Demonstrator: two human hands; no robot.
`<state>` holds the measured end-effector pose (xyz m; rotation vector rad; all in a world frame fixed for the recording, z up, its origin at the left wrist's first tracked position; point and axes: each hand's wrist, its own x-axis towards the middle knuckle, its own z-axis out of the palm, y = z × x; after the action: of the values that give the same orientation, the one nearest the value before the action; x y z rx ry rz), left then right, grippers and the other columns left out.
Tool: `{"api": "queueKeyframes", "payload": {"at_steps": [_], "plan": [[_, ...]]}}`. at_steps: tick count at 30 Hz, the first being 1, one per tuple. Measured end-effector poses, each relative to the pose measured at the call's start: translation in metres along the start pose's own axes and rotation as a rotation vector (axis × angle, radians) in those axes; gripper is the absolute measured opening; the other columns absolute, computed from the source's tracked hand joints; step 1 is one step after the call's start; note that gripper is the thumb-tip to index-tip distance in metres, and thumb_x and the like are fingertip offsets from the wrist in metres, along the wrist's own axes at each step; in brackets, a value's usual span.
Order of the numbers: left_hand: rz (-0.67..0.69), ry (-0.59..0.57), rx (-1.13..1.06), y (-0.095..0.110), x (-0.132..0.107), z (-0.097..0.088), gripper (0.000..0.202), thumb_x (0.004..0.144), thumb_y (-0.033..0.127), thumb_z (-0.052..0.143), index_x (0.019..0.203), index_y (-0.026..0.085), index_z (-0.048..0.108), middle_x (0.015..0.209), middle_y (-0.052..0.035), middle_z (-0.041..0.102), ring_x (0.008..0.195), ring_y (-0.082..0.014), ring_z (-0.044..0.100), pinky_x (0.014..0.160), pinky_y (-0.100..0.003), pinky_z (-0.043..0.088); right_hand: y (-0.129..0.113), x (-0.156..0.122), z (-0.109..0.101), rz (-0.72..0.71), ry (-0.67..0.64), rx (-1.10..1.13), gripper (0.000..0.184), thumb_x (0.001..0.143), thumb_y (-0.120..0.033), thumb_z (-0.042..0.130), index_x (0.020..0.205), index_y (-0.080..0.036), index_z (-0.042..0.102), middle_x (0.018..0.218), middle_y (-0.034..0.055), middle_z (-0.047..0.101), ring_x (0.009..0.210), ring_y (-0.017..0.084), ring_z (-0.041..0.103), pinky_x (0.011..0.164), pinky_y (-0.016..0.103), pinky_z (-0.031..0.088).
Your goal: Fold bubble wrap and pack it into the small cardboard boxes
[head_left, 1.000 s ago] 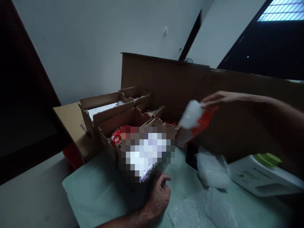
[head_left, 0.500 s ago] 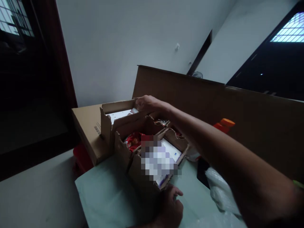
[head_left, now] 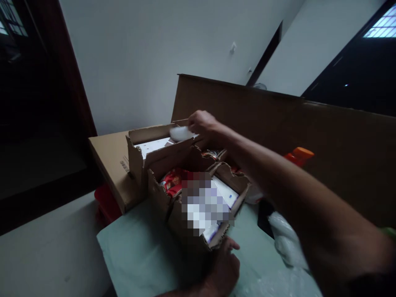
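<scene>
**White piece comes up out of the far box**

A tall cardboard sheet point(head_left: 278, 123) stands behind the fingers of the right hand point(head_left: 201, 121). A pale green cloth point(head_left: 136, 255) lies under both hands. The far box point(head_left: 145, 142) sits just below the right fingertips, and the near box point(head_left: 188, 235) is between the two hands. Half a second ago the right fingers were down at the far box's rim. Now they are raised and pinched on a white piece point(head_left: 181, 133), which is clear above that rim. The left hand point(head_left: 224, 268) has stayed at the near box's front, fingers curled against the cardboard; whether they grip it cannot be told. An orange-capped bottle point(head_left: 298, 154) stands behind the right forearm.
</scene>
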<state>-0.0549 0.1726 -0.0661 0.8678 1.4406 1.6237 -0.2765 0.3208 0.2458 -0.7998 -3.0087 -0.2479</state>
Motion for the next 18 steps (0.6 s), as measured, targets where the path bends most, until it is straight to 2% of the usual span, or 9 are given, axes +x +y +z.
{"api": "queueKeyframes", "payload": {"at_steps": [3, 4, 5, 8, 10, 12, 14, 15, 18], "plan": [[0.037, -0.009, 0.009, 0.000, -0.002, -0.002, 0.035, 0.066, -0.002, 0.045, 0.087, 0.020, 0.062, 0.096, -0.0034, 0.064, 0.099, -0.0188, 0.058, 0.096, -0.031, 0.045, 0.063, -0.061, -0.031, 0.092, 0.157, 0.365, 0.028, 0.091, -0.027, 0.059, 0.114, -0.017, 0.073, 0.106, 0.0112, 0.076, 0.088, 0.020, 0.071, 0.073, 0.026, 0.054], [0.051, -0.016, 0.009, 0.001, -0.003, -0.003, 0.036, 0.066, -0.003, 0.045, 0.088, 0.020, 0.062, 0.097, -0.0039, 0.064, 0.099, -0.0189, 0.058, 0.096, -0.030, 0.044, 0.087, -0.085, -0.039, 0.119, 0.166, 0.420, 0.027, 0.092, -0.029, 0.057, 0.110, -0.019, 0.074, 0.101, 0.0096, 0.077, 0.082, 0.018, 0.071, 0.070, 0.025, 0.053], [0.059, -0.023, 0.009, 0.002, -0.004, -0.005, 0.036, 0.066, -0.002, 0.045, 0.088, 0.020, 0.063, 0.098, -0.0044, 0.064, 0.099, -0.0191, 0.058, 0.095, -0.030, 0.044, 0.111, -0.110, -0.045, 0.154, 0.158, 0.436, 0.025, 0.093, -0.030, 0.055, 0.102, -0.019, 0.077, 0.090, 0.0092, 0.077, 0.074, 0.015, 0.071, 0.066, 0.024, 0.051], [0.056, -0.052, -0.001, 0.007, -0.006, -0.007, 0.035, 0.066, -0.001, 0.046, 0.090, 0.018, 0.064, 0.097, -0.0051, 0.064, 0.097, -0.0191, 0.059, 0.091, -0.029, 0.045, 0.175, -0.177, -0.053, 0.244, 0.021, 0.459, 0.042, 0.093, -0.043, 0.051, 0.066, -0.021, 0.076, 0.066, 0.0071, 0.072, 0.058, 0.009, 0.066, 0.065, 0.021, 0.050], [0.042, -0.059, -0.009, 0.010, -0.007, -0.008, 0.036, 0.066, 0.000, 0.046, 0.092, 0.018, 0.064, 0.097, -0.0049, 0.063, 0.095, -0.0184, 0.059, 0.089, -0.028, 0.045, 0.203, -0.204, -0.053, 0.278, -0.054, 0.459, 0.046, 0.091, -0.047, 0.051, 0.060, -0.023, 0.074, 0.065, 0.0055, 0.072, 0.058, 0.007, 0.066, 0.066, 0.018, 0.051], [0.026, -0.054, -0.011, 0.011, -0.007, -0.009, 0.036, 0.067, 0.001, 0.046, 0.094, 0.018, 0.063, 0.099, -0.0049, 0.063, 0.096, -0.0179, 0.059, 0.089, -0.027, 0.045, 0.213, -0.210, -0.053, 0.307, -0.099, 0.455, 0.035, 0.088, -0.043, 0.060, 0.065, -0.022, 0.076, 0.068, 0.0037, 0.073, 0.059, 0.007, 0.066, 0.066, 0.019, 0.053], [0.010, -0.045, -0.011, 0.012, -0.007, -0.009, 0.036, 0.068, 0.001, 0.046, 0.095, 0.018, 0.063, 0.100, -0.0052, 0.063, 0.098, -0.0180, 0.059, 0.090, -0.027, 0.045, 0.204, -0.194, -0.053, 0.313, -0.065, 0.452, 0.018, 0.085, -0.033, 0.068, 0.078, -0.020, 0.078, 0.072, 0.0028, 0.074, 0.062, 0.010, 0.067, 0.066, 0.024, 0.055], [0.005, -0.043, -0.009, 0.011, -0.007, -0.009, 0.035, 0.068, 0.001, 0.046, 0.095, 0.018, 0.063, 0.099, -0.0054, 0.063, 0.098, -0.0182, 0.059, 0.091, -0.028, 0.045, 0.193, -0.179, -0.052, 0.296, -0.017, 0.452, 0.015, 0.085, -0.029, 0.068, 0.087, -0.018, 0.078, 0.077, 0.0029, 0.075, 0.065, 0.011, 0.068, 0.068, 0.027, 0.056], [0.004, -0.039, -0.002, 0.010, -0.006, -0.008, 0.034, 0.067, 0.001, 0.047, 0.092, 0.018, 0.062, 0.096, -0.0055, 0.063, 0.096, -0.0188, 0.059, 0.090, -0.029, 0.046, 0.141, -0.115, -0.039, 0.188, 0.139, 0.436, 0.022, 0.090, -0.025, 0.067, 0.108, -0.014, 0.074, 0.100, 0.0059, 0.075, 0.081, 0.013, 0.068, 0.081, 0.030, 0.055]]}}
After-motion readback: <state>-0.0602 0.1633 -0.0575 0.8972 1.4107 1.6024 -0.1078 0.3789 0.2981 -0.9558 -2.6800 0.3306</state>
